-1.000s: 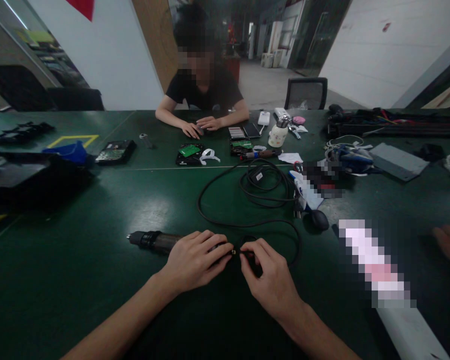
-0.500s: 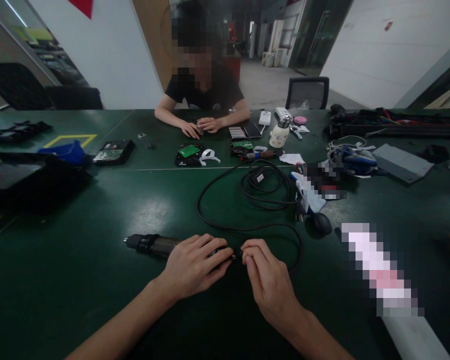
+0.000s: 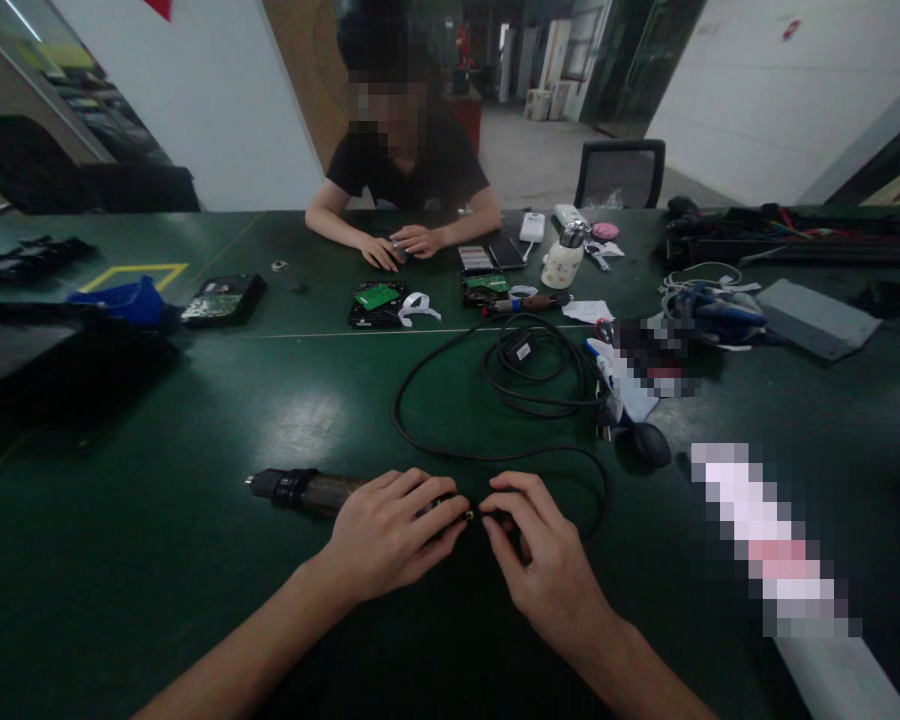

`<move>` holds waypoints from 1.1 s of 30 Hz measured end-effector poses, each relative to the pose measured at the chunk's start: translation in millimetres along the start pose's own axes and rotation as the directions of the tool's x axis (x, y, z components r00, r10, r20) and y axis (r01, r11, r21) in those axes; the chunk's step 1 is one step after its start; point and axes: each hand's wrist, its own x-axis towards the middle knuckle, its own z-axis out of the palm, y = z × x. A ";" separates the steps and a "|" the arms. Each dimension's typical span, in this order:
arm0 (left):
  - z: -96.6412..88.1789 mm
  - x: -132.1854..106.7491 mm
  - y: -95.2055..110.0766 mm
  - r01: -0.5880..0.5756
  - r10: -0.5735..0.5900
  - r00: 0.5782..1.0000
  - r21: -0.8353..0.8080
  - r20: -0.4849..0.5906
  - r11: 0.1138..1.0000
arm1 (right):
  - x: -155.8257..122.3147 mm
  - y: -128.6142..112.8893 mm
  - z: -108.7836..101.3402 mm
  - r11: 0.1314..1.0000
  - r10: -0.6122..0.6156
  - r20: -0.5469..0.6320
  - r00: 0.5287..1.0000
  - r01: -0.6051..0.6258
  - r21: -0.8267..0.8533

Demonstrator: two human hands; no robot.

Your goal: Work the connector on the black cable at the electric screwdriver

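Note:
On the green table, an electric screwdriver (image 3: 319,492) lies on its side with its tip pointing left. My left hand (image 3: 390,530) is wrapped over the screwdriver's rear part, and a small brassy end shows by the fingertips. Just to the right, my right hand (image 3: 540,555) has its fingers curled around a dark piece, which seems to be the end of the black cable (image 3: 604,490); the fingers mostly hide it. A small gap separates the two hands. Farther back, the rest of the cable lies in loose coils.
Across the table sits a person (image 3: 405,170) with both hands on a small object. Hard drives (image 3: 223,300), a second screwdriver (image 3: 529,303) and a bottle (image 3: 562,262) stand between us. A black rubber blower bulb (image 3: 649,444) lies to the right, a black tray (image 3: 60,350) to the left.
The fingers of my right hand have loosened and spread a little from a tight pinch. My left hand and the screwdriver have hardly moved. The view has shifted slightly.

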 end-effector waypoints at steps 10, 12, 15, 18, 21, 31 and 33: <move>0.3 0.7 0.2 -0.012 0.012 1.000 -0.019 -0.007 1.000 | 1.8 1.9 -0.3 1.000 -0.010 -0.019 1.000 0.011 0.024; 1.0 1.6 1.0 0.022 -0.022 1.000 -0.011 -0.011 1.000 | 1.6 1.2 -0.6 0.999 -0.004 -0.008 1.000 0.004 0.036; -0.2 2.6 1.2 0.028 -0.028 1.000 -0.015 0.005 0.999 | 1.0 0.9 -0.6 0.999 0.004 0.000 1.000 -0.004 0.049; -1.4 2.7 0.2 -0.019 0.020 1.000 -0.042 0.012 0.999 | 0.7 0.6 -0.6 0.999 0.008 0.004 1.000 -0.008 0.052; -0.2 2.5 0.2 -0.012 0.011 1.000 -0.048 -0.022 0.999 | 0.9 0.1 -0.8 0.999 0.006 0.008 1.000 -0.006 0.044; -0.9 1.5 1.8 0.002 -0.002 1.000 -0.078 -0.002 0.997 | 1.6 -1.4 -0.1 0.999 -0.001 0.005 1.000 0.001 0.039; 1.1 1.8 3.1 0.038 -0.040 0.999 -0.069 -0.020 0.997 | 1.6 -1.2 0.2 0.999 -0.005 0.009 1.000 0.005 0.044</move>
